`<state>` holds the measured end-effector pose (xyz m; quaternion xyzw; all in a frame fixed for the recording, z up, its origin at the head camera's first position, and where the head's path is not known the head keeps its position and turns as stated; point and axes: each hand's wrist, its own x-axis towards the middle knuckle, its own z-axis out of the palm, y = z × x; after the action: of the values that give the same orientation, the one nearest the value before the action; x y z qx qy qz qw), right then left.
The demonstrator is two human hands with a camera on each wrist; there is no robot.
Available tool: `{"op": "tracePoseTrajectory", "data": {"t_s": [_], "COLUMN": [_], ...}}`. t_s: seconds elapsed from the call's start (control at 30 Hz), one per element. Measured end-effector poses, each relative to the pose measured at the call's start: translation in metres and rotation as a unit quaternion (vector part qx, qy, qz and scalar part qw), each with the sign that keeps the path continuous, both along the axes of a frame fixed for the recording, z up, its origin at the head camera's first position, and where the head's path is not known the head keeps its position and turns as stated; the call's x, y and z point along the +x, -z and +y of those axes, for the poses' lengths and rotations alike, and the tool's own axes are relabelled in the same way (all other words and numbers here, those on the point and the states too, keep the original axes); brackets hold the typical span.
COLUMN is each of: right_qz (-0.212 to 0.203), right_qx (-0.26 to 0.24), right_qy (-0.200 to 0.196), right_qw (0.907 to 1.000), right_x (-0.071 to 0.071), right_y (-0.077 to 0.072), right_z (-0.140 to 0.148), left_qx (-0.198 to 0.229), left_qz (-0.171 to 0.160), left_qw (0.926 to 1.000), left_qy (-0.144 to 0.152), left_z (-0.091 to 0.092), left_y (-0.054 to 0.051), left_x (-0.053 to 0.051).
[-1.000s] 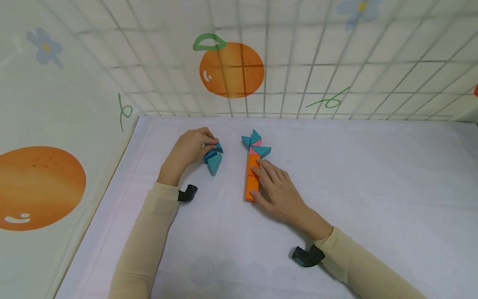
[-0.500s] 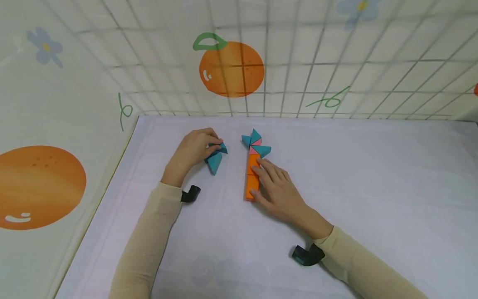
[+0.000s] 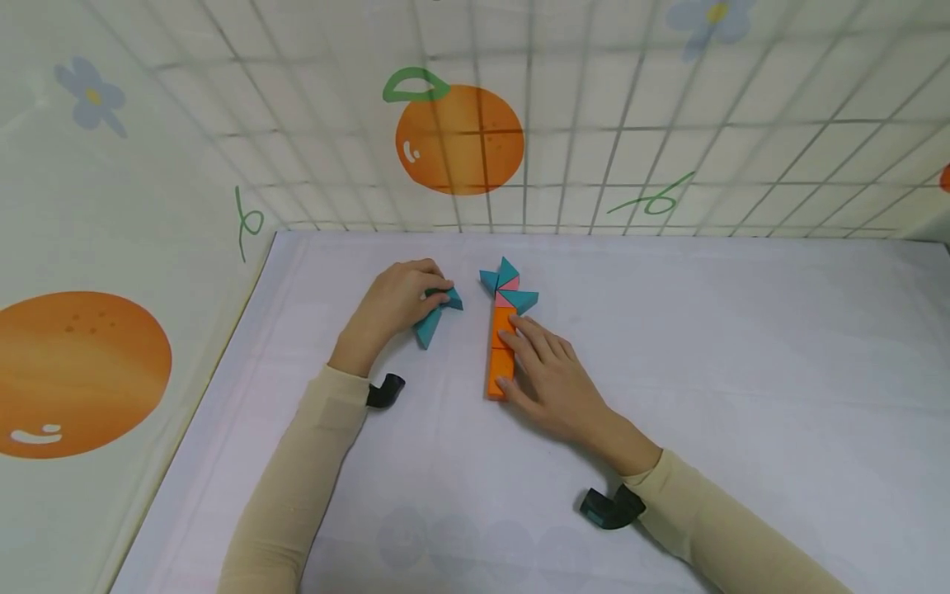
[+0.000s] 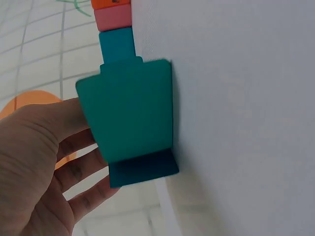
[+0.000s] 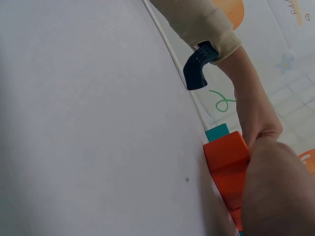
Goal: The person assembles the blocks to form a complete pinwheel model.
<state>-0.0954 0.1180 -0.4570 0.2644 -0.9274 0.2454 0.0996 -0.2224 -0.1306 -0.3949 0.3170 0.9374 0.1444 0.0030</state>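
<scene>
In the head view my left hand (image 3: pixel 393 304) pinches a teal triangular block (image 3: pixel 454 299) between thumb and fingers, close to the table. Another teal block (image 3: pixel 426 330) lies just below it, partly hidden by the hand. To the right, two orange blocks (image 3: pixel 500 367) stand end to end in a column. Pink triangles (image 3: pixel 503 300) top the column, with teal triangles (image 3: pixel 522 300) fanned around them. Fingertips of my right hand (image 3: pixel 557 384) rest on the orange blocks. The left wrist view has a teal block (image 4: pixel 130 108) large in front of the left hand.
A white cloth (image 3: pixel 712 355) covers the table. Behind it hangs a pale curtain (image 3: pixel 571 107) printed with oranges over a wire grid. Black wrist-camera mounts (image 3: pixel 387 391) stick out at both cuffs. Bare cloth spreads right of the right hand.
The left hand has moved a little to the right with its teal block, toward the column, now covering more of the teal block below. The right hand stays on the orange blocks.
</scene>
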Motion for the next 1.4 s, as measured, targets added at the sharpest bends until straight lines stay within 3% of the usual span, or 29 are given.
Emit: {"op": "tracePoseTrajectory", "data": {"t_s": [0.47, 0.77, 0.97, 1.1, 1.23, 1.4], "right_qz": [0.001, -0.001, -0.006, 0.001, 0.003, -0.001], "right_qx": [0.0, 0.003, 0.008, 0.002, 0.001, 0.003], "right_qy": [-0.001, -0.001, 0.002, 0.001, -0.002, -0.003], "right_qw": [1.0, 1.0, 0.9999, 1.0, 1.0, 1.0], "right_x": [0.0, 0.0, 0.0, 0.0, -0.001, -0.001], "right_y": [-0.001, 0.0, 0.001, 0.002, 0.002, 0.001], "right_z": [0.0, 0.001, 0.001, 0.001, 0.001, 0.001], "left_qx": [-0.002, 0.002, -0.002, -0.014, -0.015, -0.023], "left_qz": [0.03, 0.065, 0.059, 0.053, 0.049, 0.014], "left_qw": [0.9994, 0.9972, 0.9974, 0.9978, 0.9977, 0.9978], "left_qy": [0.019, 0.036, 0.041, 0.038, 0.045, 0.061], "left_z": [0.01, 0.016, 0.014, 0.009, 0.004, 0.003], "left_y": [0.004, 0.006, 0.008, 0.002, -0.01, -0.02], "left_x": [0.003, 0.005, 0.005, 0.005, 0.007, 0.011]}}
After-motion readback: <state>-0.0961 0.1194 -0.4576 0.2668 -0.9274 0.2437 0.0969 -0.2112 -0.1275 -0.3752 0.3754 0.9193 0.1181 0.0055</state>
